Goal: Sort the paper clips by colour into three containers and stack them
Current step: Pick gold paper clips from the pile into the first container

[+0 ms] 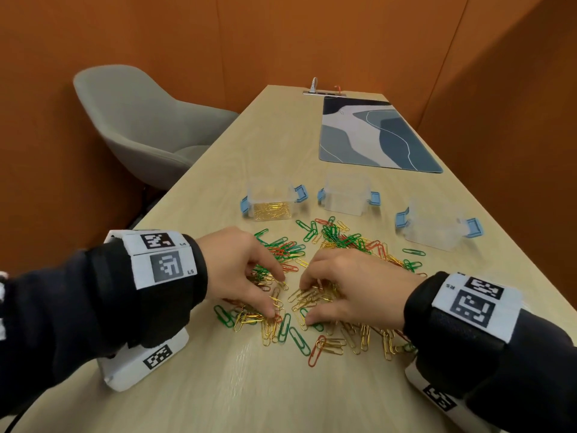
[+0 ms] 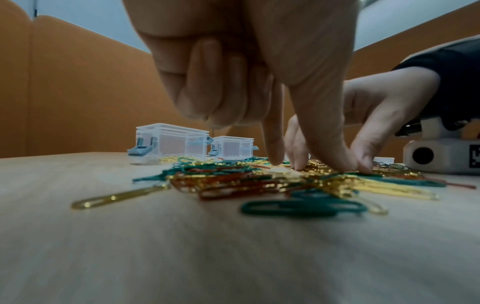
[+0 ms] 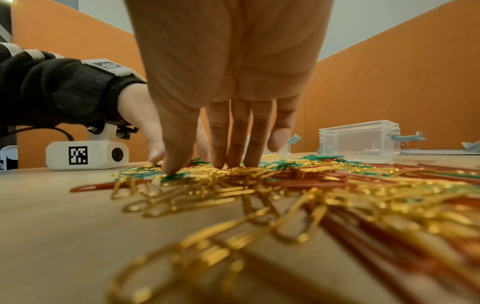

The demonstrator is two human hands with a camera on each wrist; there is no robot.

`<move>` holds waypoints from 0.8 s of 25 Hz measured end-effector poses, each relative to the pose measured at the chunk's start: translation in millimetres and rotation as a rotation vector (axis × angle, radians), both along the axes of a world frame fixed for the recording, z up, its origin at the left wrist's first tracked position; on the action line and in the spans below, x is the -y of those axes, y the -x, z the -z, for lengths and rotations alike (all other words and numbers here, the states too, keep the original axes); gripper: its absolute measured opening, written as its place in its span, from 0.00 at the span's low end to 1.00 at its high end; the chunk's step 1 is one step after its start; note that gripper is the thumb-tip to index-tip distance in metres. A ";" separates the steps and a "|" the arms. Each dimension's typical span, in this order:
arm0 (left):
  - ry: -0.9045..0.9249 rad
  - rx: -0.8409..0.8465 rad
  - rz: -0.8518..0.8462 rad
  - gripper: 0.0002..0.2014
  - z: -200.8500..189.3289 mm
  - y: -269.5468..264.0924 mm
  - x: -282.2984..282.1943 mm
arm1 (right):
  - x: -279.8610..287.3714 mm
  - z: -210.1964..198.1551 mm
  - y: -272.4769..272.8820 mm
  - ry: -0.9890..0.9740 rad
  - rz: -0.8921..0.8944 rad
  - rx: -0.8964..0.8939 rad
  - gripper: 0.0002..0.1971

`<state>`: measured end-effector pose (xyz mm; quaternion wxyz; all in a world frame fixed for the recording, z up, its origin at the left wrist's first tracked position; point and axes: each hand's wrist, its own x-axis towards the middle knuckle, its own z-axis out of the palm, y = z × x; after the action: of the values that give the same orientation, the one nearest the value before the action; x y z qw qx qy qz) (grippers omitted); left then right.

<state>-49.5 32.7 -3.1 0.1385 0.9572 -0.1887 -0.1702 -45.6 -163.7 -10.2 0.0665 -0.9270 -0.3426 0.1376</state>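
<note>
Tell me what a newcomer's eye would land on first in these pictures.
First, the bright tangle of gold, green and red wire paper clips spread over the near end of the pale wooden table, with the left hand and right hand fingering it. Behind stand three clear plastic containers with blue latches; only the left container holds clips, all gold.

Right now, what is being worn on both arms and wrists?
Bare left hand and right hand. Black knit sleeves, white wristbands with black square markers, white box-shaped wrist cameras bearing markers, a black cable at the left one.
</note>
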 end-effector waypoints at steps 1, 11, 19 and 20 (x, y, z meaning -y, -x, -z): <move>-0.037 -0.010 0.026 0.23 1.0 0.5 1.4 | -0.9 0.0 0.5 -0.014 -0.001 0.001 0.25; -0.041 0.004 -0.013 0.18 0.9 0.2 3.6 | -2.6 -1.7 2.6 -0.045 0.012 -0.033 0.21; 0.092 -0.007 -0.125 0.06 0.9 0.2 1.8 | -0.2 0.1 -1.6 -0.116 0.120 -0.079 0.06; 0.164 -0.005 -0.169 0.05 -2.3 -0.2 0.8 | 0.0 0.0 -1.3 -0.113 0.117 -0.083 0.05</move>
<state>-49.3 31.8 -0.7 0.2305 0.9547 -0.1204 -0.1444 -44.3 -163.8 -10.2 0.1411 -0.9336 -0.2919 0.1524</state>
